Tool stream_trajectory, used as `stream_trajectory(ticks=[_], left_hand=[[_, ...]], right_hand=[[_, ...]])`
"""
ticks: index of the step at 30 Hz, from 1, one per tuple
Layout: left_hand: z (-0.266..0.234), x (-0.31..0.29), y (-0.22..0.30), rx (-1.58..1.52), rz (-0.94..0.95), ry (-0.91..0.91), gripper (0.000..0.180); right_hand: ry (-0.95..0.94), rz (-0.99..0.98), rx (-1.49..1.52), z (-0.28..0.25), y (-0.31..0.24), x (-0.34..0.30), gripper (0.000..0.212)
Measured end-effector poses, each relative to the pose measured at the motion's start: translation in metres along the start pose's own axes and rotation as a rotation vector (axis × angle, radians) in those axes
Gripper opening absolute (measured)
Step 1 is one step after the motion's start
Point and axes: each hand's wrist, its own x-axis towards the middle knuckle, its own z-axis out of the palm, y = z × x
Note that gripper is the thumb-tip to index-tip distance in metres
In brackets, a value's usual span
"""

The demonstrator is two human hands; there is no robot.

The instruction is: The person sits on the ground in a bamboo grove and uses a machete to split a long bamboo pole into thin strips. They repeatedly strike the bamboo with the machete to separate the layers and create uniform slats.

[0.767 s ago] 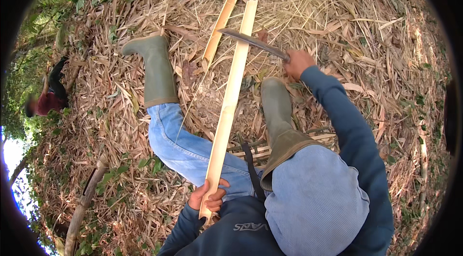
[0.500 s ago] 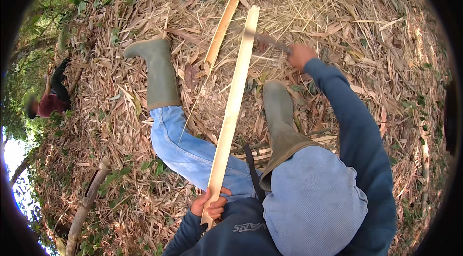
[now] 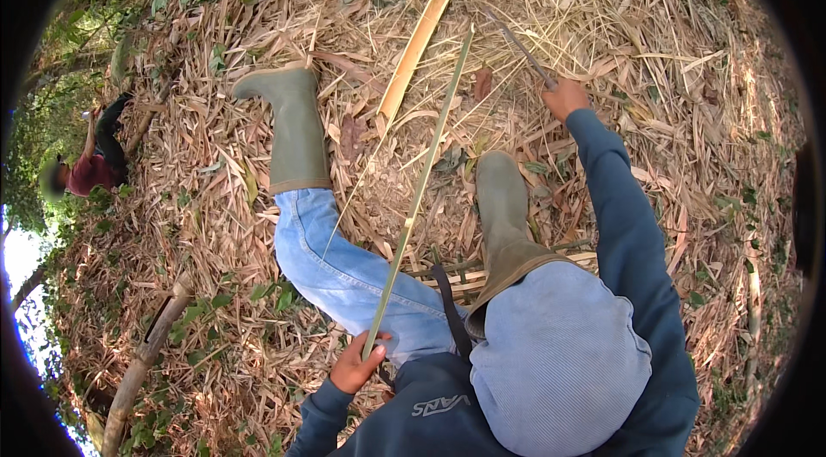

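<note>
A long split bamboo strip [image 3: 420,190] slants up and away from my lap, its narrow edge turned up. Near its lower end, my left hand [image 3: 354,366] is closed on it, thumb along one side. Out to the right, my right hand [image 3: 568,99] grips the handle of a long, thin-bladed knife [image 3: 520,46]. The blade points up and left over the straw, apart from the strip's far tip. Another split bamboo piece [image 3: 422,35], pale and hollow inside, lies on the ground beyond my left boot.
My rubber boots [image 3: 299,130] are spread apart on dry leaf litter [image 3: 215,242]. Several cut strips [image 3: 469,280] lie by my right leg under a dark strap [image 3: 449,302]. At left are a log [image 3: 146,362] and another person [image 3: 90,166] farther off.
The bamboo strip has turned from its broad pale face to its edge. My right hand has moved a little right, and the knife has come away from the strip.
</note>
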Motion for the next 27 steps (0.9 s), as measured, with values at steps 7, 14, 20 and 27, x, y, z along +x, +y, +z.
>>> stream_trajectory(ticks=[7,14,20,27], left_hand=[[0.011,0.02,0.017,0.384,0.005,0.273,0.048],[0.012,0.031,0.01,0.401,0.037,0.304,0.047],[0.012,0.038,0.006,0.377,0.003,0.299,0.041],[0.015,0.042,0.003,0.312,0.002,0.328,0.04]], right_hand=[[0.0,0.079,-0.089,0.022,0.063,-0.045,0.043],[0.023,0.06,-0.118,0.041,0.071,-0.045,0.038],[0.099,0.034,-0.11,0.057,0.086,-0.039,0.042],[0.033,0.057,-0.14,0.052,0.08,-0.037,0.046]])
